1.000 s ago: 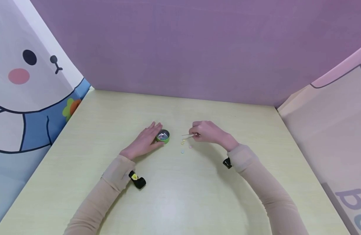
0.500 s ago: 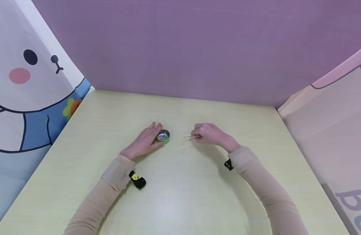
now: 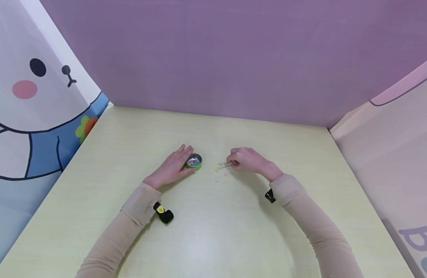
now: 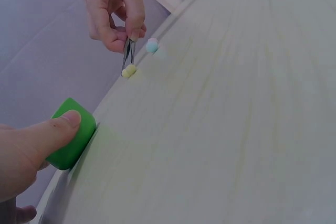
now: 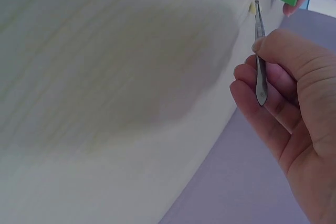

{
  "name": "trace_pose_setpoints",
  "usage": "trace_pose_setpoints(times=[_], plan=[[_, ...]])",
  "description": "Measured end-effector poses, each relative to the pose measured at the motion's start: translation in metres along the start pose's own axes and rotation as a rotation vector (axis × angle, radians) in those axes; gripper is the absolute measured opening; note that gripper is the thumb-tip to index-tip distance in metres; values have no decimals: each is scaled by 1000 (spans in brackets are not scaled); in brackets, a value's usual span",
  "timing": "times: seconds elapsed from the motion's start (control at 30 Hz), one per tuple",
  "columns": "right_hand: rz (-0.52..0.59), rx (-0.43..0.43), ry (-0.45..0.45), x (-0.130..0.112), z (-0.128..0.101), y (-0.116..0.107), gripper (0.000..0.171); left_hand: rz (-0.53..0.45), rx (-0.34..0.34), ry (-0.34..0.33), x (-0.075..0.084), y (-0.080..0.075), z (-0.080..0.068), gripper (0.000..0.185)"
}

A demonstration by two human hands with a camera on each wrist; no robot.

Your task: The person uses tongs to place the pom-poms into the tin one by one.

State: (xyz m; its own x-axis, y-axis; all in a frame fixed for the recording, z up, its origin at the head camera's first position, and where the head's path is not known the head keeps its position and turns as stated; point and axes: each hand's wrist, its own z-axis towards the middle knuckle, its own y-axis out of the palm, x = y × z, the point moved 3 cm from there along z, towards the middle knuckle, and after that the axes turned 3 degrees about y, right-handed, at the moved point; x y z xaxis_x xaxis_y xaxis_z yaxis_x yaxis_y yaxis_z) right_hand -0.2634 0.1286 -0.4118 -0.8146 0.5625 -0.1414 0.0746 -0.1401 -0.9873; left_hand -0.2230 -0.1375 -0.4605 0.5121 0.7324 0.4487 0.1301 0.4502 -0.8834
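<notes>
Tweezers [image 3: 224,165] pinched in my right hand [image 3: 249,160] touch a yellow bead [image 4: 128,71]; my left hand [image 3: 171,166] lies relaxed, thumb against the green tin [image 3: 194,161].

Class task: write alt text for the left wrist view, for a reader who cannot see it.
A right hand pinches metal tweezers, tips down at a small yellow bead on a pale table. A light blue bead lies just beyond. In front, the left hand's thumb presses a green container.
</notes>
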Motion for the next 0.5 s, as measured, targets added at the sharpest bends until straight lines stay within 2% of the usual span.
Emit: trace_pose_setpoints(times=[0.5], plan=[[15, -16, 3, 0, 1, 2, 15, 0, 4, -2, -3, 3, 1, 82]])
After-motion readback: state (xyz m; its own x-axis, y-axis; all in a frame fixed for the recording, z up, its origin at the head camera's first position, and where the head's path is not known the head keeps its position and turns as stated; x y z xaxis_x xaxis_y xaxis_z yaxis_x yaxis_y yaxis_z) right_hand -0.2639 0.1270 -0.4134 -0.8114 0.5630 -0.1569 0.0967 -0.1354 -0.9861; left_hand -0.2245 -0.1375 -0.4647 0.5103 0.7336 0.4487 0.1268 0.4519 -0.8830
